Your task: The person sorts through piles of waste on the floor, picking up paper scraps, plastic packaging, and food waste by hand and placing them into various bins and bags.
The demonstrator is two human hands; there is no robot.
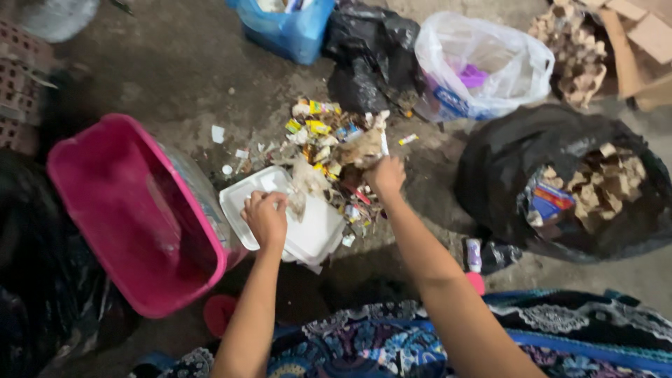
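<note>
1. Left hand clenched on edge of white foam tray, tray flat on concrete floor, just right of pink bin.
2. Right hand closed round crumpled brown paper plus thin white stick, at near edge of litter pile.
3. Pile: small wrappers, yellow/blue/red bits, spread betw. tray & bags.
4. Behind pile: blue bag, black bag, clear white bag w/ purple item inside.
5. Right side: big black bag open, cardboard scraps & packets in it.
6. Patterned blue cloth across bottom, under arms.
</note>
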